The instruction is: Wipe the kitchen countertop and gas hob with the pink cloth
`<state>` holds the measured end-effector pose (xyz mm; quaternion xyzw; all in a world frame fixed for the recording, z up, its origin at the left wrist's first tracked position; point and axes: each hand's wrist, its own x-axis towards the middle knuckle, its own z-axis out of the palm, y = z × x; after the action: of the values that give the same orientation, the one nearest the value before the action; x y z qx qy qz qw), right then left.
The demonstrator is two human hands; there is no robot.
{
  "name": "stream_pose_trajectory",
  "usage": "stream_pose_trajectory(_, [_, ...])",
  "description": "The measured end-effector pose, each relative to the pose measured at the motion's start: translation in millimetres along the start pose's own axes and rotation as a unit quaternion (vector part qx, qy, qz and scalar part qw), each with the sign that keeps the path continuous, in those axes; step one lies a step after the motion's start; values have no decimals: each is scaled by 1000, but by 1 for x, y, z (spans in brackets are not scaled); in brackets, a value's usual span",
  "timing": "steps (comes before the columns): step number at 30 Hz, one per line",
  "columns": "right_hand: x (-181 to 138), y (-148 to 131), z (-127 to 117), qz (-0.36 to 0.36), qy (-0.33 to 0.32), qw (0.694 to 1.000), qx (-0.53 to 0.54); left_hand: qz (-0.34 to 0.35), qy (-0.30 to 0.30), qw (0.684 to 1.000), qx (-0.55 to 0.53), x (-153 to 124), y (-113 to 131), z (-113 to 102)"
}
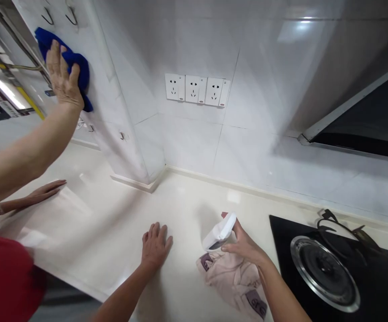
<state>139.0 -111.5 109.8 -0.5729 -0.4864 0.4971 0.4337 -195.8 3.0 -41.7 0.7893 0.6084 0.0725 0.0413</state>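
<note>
My left hand lies on the pale countertop with its fingers spread, holding nothing. My right hand grips a white plastic bottle above the counter; the bottle is tilted, and its exact kind is unclear. Directly below that hand, a crumpled pinkish cloth with purple patches is spread on the counter. Part of my right forearm covers the cloth's right edge.
At left, a co-worker in a red top presses a blue cloth against the tiled pillar. The co-worker's other hand rests on the counter. Sockets line the wall; a black gas stove and range hood are at right.
</note>
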Motion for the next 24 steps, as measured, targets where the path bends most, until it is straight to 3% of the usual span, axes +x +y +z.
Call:
stream_pose_trajectory(8, [9, -11, 33, -6, 151, 988, 32, -4, 1, 1000, 6, 1, 0, 2])
stream_pose_trajectory(14, [16, -8, 54, -50, 303, 949, -72, 4, 10, 1000, 6, 2, -2, 3])
stream_pose_trajectory(24, [28, 7, 71, -100, 395, 913, -13, 5, 27, 1000, -12, 1, -5, 12])
